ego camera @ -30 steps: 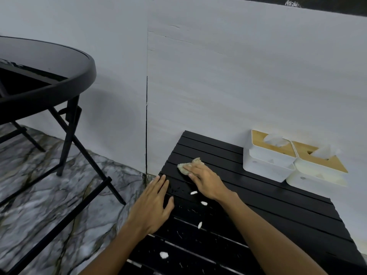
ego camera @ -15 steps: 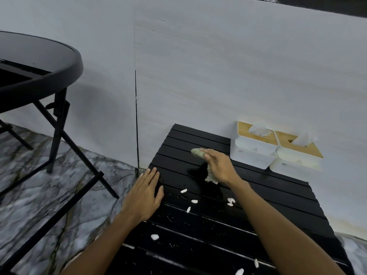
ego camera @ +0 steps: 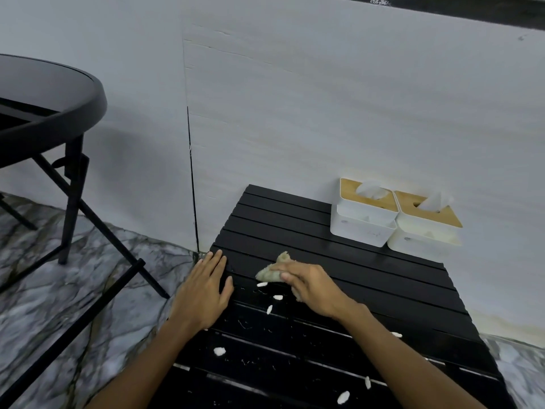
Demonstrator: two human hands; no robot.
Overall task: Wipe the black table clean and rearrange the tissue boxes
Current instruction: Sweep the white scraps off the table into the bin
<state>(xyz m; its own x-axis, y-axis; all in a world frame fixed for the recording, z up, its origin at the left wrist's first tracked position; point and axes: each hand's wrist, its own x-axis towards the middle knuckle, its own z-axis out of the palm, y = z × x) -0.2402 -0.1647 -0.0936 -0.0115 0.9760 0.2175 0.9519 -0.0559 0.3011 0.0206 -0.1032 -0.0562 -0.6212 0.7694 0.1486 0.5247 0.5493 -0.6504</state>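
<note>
A low black slatted table (ego camera: 383, 278) stands against the white wall. My right hand (ego camera: 315, 287) grips a beige cloth (ego camera: 269, 273) and holds it down on the slats near the table's left side. My left hand (ego camera: 203, 293) lies flat with straight fingers on the table's left edge. Several small white scraps (ego camera: 277, 297) and fine crumbs lie on the slats in front of the cloth. Two white tissue boxes with wooden lids, the left tissue box (ego camera: 364, 215) and the right tissue box (ego camera: 424, 225), sit side by side at the table's far right corner, touching the wall.
A round black table (ego camera: 50, 95) with folding metal legs stands to the left on the grey marbled floor (ego camera: 88, 261). A white wall (ego camera: 324, 113) runs directly behind the slatted table.
My right hand with the cloth has swept left and toward me across the slats. My left hand has stayed on the table's left edge. The camera has shifted slightly.
</note>
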